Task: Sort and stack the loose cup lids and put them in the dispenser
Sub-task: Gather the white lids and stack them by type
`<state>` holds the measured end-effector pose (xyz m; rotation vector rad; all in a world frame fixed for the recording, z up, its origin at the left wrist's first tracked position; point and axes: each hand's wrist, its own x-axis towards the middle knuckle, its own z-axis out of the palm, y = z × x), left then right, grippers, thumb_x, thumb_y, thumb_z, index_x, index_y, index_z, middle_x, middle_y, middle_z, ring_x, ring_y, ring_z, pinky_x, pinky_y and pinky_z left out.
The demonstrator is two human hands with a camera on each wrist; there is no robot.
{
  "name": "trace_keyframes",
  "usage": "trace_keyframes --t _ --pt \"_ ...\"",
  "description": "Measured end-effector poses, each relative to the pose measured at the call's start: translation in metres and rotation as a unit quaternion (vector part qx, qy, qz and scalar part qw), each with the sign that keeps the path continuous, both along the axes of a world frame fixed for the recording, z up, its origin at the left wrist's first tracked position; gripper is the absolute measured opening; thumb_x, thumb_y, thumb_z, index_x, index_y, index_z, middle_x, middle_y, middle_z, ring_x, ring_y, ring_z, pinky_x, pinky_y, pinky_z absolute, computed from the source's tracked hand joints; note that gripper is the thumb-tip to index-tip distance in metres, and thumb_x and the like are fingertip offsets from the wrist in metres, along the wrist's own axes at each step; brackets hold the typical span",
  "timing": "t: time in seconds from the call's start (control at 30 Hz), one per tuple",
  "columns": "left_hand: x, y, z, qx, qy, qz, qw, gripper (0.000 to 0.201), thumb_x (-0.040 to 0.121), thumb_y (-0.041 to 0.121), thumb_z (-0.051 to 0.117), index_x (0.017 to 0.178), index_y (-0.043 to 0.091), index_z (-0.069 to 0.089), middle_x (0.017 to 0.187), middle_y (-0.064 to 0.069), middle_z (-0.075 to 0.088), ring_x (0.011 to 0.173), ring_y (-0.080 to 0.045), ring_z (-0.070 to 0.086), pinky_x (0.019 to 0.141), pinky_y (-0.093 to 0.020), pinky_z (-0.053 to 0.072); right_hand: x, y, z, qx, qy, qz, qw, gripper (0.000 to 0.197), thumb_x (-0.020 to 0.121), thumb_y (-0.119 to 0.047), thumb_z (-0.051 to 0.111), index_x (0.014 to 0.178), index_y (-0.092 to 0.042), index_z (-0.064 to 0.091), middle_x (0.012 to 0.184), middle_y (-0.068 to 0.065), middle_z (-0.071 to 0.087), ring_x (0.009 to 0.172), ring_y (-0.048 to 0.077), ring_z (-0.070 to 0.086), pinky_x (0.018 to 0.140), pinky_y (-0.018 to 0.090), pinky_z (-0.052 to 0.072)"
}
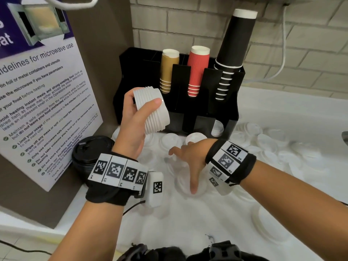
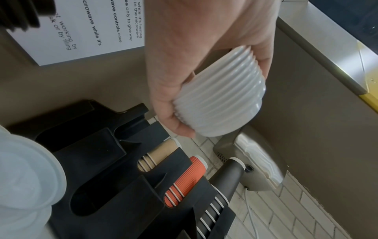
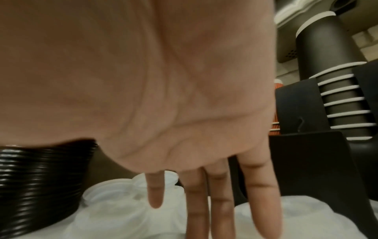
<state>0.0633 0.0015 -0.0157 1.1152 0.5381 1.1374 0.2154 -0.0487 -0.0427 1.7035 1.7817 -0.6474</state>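
- While the left hand (image 1: 131, 117) grips a stack (image 1: 151, 110) of nested white lids, thumb across its front and fingers curled behind, it holds the stack tilted in the air in front of the dispenser (image 1: 233, 110), level with the tan cups (image 1: 167, 70)
- In the left wrist view the same stack (image 2: 220, 103) sits between thumb and fingertips (image 2: 263, 64), clear of everything else
- The right hand (image 1: 190, 159) reaches down, palm low, over the loose lids (image 1: 169, 140) strewn across the white counter (image 1: 188, 223); its fingers (image 3: 259, 194) are straight and slightly spread and pinch nothing
- Whether a fingertip already touches a lid I cannot tell; the white lids blur into the white counter
- A stack of black lids (image 1: 90, 153) stands at the counter's left edge, beside the notice (image 1: 43, 95) on the side wall
- The dispenser stands at the back of the counter against the brick wall; red cups (image 1: 198, 70) and black cups (image 1: 233, 53) fill its upper slots, and a few white lids (image 1: 218, 127) show in a lower slot on its right
- Judged from this, the step in hand is sorting and stacking: gathering one more white lid of matching size for the left hand's stack
- Many lids lie loose, to the right edge as well, so the task looks far from done
- The next move calls for picking a single lid off the pile without lifting its neighbours, turning it to match the stack, then seating it squarely so the stack stays nested
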Motion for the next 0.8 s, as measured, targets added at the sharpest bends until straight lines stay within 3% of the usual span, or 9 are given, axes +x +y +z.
trace_keyframes --t 0.07,0.23,0.37,0.47,0.6,0.7,0.73,0.8 --pt "0.002 -0.001 -0.001 0.000 0.002 -0.001 1.000 0.045 0.074 0.029 0.065 0.116 0.031 0.047 0.116 0.003 0.055 0.107 -0.016 0.058 0.068 -0.028 0.054 -0.002 -0.001 -0.003 0.038 0.001 -0.003 0.999 0.118 0.059 -0.056 0.083 0.148 -0.032 0.010 0.137 0.003 0.036 0.126 0.025 0.040 0.086 0.038 0.043" --pt "0.005 -0.003 -0.004 -0.007 0.010 -0.009 1.000 0.042 0.074 0.029 0.066 0.112 0.033 0.049 0.113 0.005 0.057 0.106 -0.016 0.059 0.069 -0.031 0.055 -0.011 0.002 -0.016 0.108 0.036 -0.044 0.993 0.080 0.079 -0.058 0.065 0.143 -0.029 0.029 0.131 0.006 0.039 0.112 0.025 0.050 0.084 0.037 0.047" --pt "0.006 -0.003 -0.005 -0.008 0.015 -0.013 1.000 0.042 0.074 0.030 0.066 0.112 0.034 0.049 0.114 0.005 0.056 0.106 -0.016 0.059 0.069 -0.031 0.055 -0.017 0.007 -0.022 0.117 0.018 -0.059 0.991 0.070 0.085 -0.063 0.052 0.141 -0.027 0.032 0.131 0.009 0.039 0.114 0.030 0.049 0.082 0.037 0.044" --pt "0.006 -0.002 -0.004 -0.006 0.016 -0.018 1.000 0.043 0.074 0.030 0.066 0.113 0.034 0.049 0.113 0.005 0.057 0.106 -0.016 0.059 0.068 -0.030 0.055 -0.020 0.010 -0.027 0.123 0.002 -0.067 0.990 0.065 0.091 -0.056 0.049 0.143 -0.022 0.030 0.133 0.013 0.037 0.109 0.031 0.054 0.075 0.035 0.043" --pt "0.005 0.000 -0.004 -0.006 0.018 -0.023 1.000 0.045 0.073 0.030 0.066 0.114 0.032 0.049 0.114 0.005 0.056 0.105 -0.015 0.059 0.068 -0.031 0.055 -0.026 0.011 -0.026 0.080 -0.013 -0.088 0.993 0.058 0.096 -0.053 0.041 0.145 -0.027 0.025 0.141 0.015 0.028 0.114 0.034 0.052 0.092 0.040 0.045" --pt "0.006 0.001 -0.004 -0.006 0.020 -0.030 0.999 0.045 0.073 0.030 0.066 0.115 0.032 0.048 0.113 0.005 0.056 0.104 -0.015 0.059 0.066 -0.030 0.055 -0.021 0.009 -0.017 0.043 0.005 -0.089 0.995 0.046 0.101 -0.040 0.032 0.146 -0.032 0.024 0.146 0.016 0.022 0.122 0.034 0.045 0.103 0.045 0.038" --pt "0.006 0.001 -0.004 -0.006 0.020 -0.032 0.999 0.046 0.073 0.030 0.066 0.115 0.031 0.048 0.113 0.005 0.056 0.104 -0.015 0.059 0.066 -0.030 0.055 -0.017 0.008 -0.013 0.038 0.015 -0.095 0.995 0.047 0.100 -0.035 0.035 0.146 -0.034 0.025 0.146 0.015 0.023 0.117 0.032 0.048 0.100 0.043 0.041" --pt "0.006 0.002 -0.004 -0.005 0.021 -0.035 0.999 0.047 0.073 0.031 0.066 0.117 0.031 0.048 0.114 0.005 0.056 0.105 -0.015 0.059 0.067 -0.031 0.055 -0.009 0.005 -0.008 0.032 0.024 -0.096 0.995 0.059 0.092 -0.025 0.053 0.143 -0.038 0.027 0.139 0.009 0.029 0.091 0.025 0.054 0.084 0.038 0.050"
